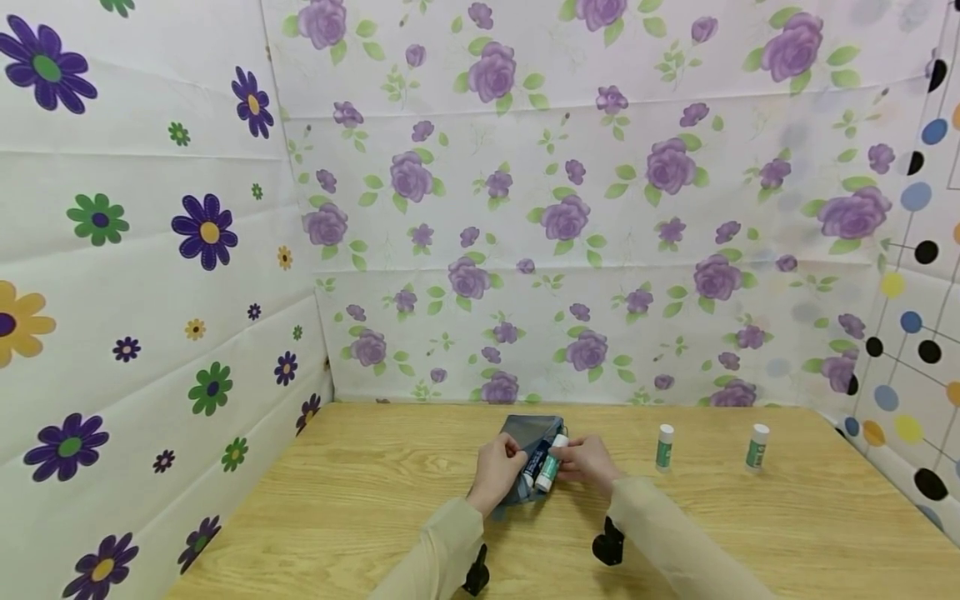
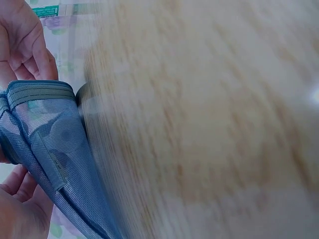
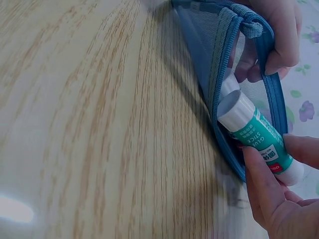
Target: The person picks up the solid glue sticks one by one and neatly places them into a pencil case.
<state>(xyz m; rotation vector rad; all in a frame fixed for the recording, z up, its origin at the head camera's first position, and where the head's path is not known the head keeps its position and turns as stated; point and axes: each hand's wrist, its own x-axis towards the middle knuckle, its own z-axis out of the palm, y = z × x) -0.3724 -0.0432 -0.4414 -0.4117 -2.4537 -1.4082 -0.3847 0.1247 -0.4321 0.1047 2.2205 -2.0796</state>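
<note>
Room: walls [image 1: 525, 208] papered in purple-rose print at the far side, daisy print on the left, dots on the right; wooden table [image 1: 360, 500] takes the near half of the head view.

Blue mesh pouch [image 1: 534, 446] sits mid-table toward the far edge, mouth facing the right hand; left hand [image 1: 498, 472] grips the pouch's left rim, fingers curled over the zip edge and holding the mouth open.

Right hand [image 1: 588, 460] pinches a green-and-white glue stick [image 3: 259, 140] between fingertips and thumb, on its capped far end; the stick's long axis runs diagonally into the mouth, flat base leading; the base is just inside the zip line, most of the body outside.

Key relation: stick axis is roughly in line with the opening, so the path into the pouch is along the stick's own length, away from the right hand toward the left; right hand is the nearer one to the stick, left only holds fabric.

Another white-tipped stick [image 3: 229, 84] already lies inside, touching or just beside the incoming one's base.

Two more glue sticks stand upright on the right: one [image 1: 664, 447] near the hands, one [image 1: 757, 447] further right, well apart.
</note>
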